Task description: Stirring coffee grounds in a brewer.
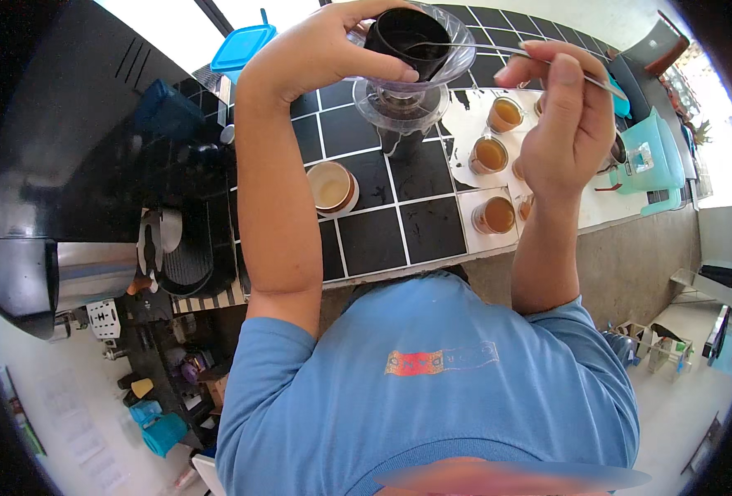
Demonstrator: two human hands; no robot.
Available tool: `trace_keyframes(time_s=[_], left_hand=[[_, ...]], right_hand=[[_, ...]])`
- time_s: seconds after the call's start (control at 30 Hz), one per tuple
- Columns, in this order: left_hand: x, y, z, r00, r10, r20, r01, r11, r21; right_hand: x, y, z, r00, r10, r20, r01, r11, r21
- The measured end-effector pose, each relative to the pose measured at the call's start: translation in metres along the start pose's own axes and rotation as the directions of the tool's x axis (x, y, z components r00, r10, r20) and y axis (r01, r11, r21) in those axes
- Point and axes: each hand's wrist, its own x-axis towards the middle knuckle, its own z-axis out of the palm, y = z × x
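Observation:
At the top of the view my left hand [341, 46] grips a small black cup [418, 31], tilted over a clear glass bowl or dish [462, 62]. Beneath it is a round clear pedestal base [403, 115] on the black tiles. My right hand [564, 118] pinches a thin metal spoon [502, 48] whose far end reaches into the black cup. What the cup holds is too dark to tell. A brown-and-white cup [333, 188] with pale residue stands beside my left forearm. Glass cups of amber liquid [488, 155] stand near my right hand.
The black tiled counter [366, 242] ends close before my body. A black coffee machine [87, 155] with a drip tray [187, 266] stands left. A blue-lidded container [242, 49] is upper left. On the right sits a turquoise plastic bin [654, 158].

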Motion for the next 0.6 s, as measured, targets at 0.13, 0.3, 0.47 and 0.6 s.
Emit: trace_keyframes(time_s=[0.13,0.3,0.47,0.6], left_hand=[[-0.003,0.015,-0.004,0.996,-0.054,0.064,0.057,0.997,-0.059],[-0.001,0.004,-0.002,0.997,-0.053,0.051,0.053,0.998,-0.013],[-0.001,0.003,0.0,0.999,-0.038,0.029,0.038,0.999,-0.012],[-0.001,0.003,-0.001,0.998,-0.035,0.058,0.038,0.998,-0.044]], right_hand=[[0.001,0.003,0.001,1.0,0.02,-0.022,-0.021,1.0,-0.004],[0.001,0.004,0.0,0.999,0.048,0.002,-0.048,0.998,0.049],[0.0,0.005,0.001,0.998,-0.013,-0.068,0.021,0.992,0.122],[-0.002,0.004,0.002,0.996,0.006,-0.088,-0.002,0.999,0.041]])
